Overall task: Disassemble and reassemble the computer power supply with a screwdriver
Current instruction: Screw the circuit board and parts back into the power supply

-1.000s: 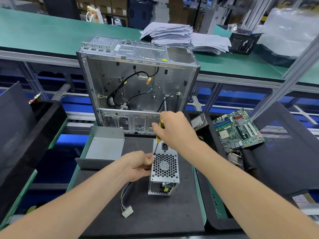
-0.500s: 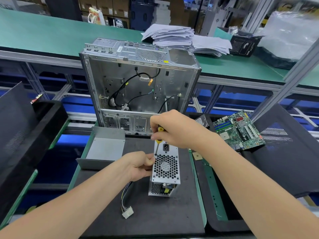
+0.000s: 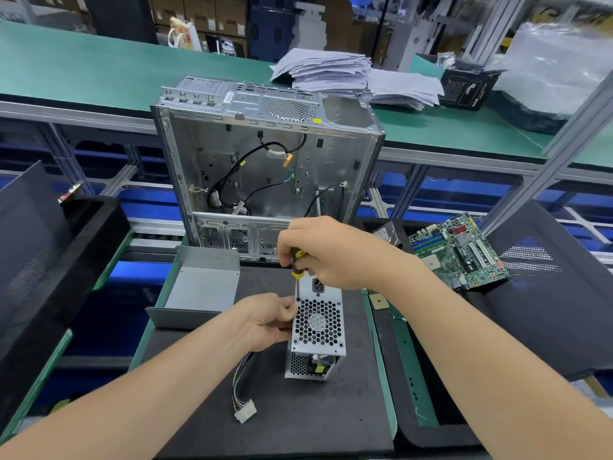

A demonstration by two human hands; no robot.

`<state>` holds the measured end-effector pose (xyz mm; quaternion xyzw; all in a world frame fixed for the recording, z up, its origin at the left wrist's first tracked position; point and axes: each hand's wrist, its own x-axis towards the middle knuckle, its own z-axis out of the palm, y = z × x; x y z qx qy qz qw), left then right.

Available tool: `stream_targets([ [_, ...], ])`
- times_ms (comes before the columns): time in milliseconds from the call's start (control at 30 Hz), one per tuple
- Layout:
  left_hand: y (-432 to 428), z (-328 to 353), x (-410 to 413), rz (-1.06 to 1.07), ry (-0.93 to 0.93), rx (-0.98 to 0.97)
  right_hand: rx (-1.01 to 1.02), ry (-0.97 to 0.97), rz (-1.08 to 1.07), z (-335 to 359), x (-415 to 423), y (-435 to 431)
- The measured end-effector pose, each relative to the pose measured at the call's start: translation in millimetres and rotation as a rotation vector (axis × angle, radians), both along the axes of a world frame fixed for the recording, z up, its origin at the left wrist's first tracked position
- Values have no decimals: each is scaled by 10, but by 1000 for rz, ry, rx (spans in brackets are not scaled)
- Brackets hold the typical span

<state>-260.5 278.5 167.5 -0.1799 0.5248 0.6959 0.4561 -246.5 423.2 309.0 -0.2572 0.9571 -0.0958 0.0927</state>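
Note:
The silver power supply (image 3: 317, 327) stands on the black mat (image 3: 282, 423), its honeycomb fan grille facing up. My left hand (image 3: 265, 322) grips its left side. My right hand (image 3: 335, 252) holds the yellow-and-black screwdriver (image 3: 297, 263) upright, with the tip set on the grille's upper-left corner. A bundle of wires with a white connector (image 3: 245, 415) trails from the unit toward me. The grey metal cover (image 3: 202, 288) of the supply lies to the left on the mat.
An open computer case (image 3: 265, 167) stands right behind the mat. A green motherboard (image 3: 459, 252) lies on the black tray at right, beside a dark mesh panel (image 3: 547, 287). A black bin (image 3: 83, 247) sits at left. Paper stacks (image 3: 328, 73) lie on the far green bench.
My right hand has shifted slightly left and turned on the screwdriver handle; the tip stays on the same corner. My left hand and the power supply have held still.

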Motion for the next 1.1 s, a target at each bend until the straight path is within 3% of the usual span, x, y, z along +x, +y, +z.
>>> stream_targets([
  [300,-1,-7,-8,24,21,-7,113,396,-516,-277,17,-93],
  [367,-7,-11,-8,12,25,3,153,402,-457,-269,5,-80],
  [533,-11,-37,-31,-20,26,27,146,230,28,-158,69,21],
  [633,-36,-35,-36,-59,27,32,159,133,124,-96,77,60],
  [833,-17,-58,-50,-70,35,23,106,37,25,-44,51,42],
  [1100,-21,-45,-29,-46,40,6,-75,120,-227,-123,59,10],
])
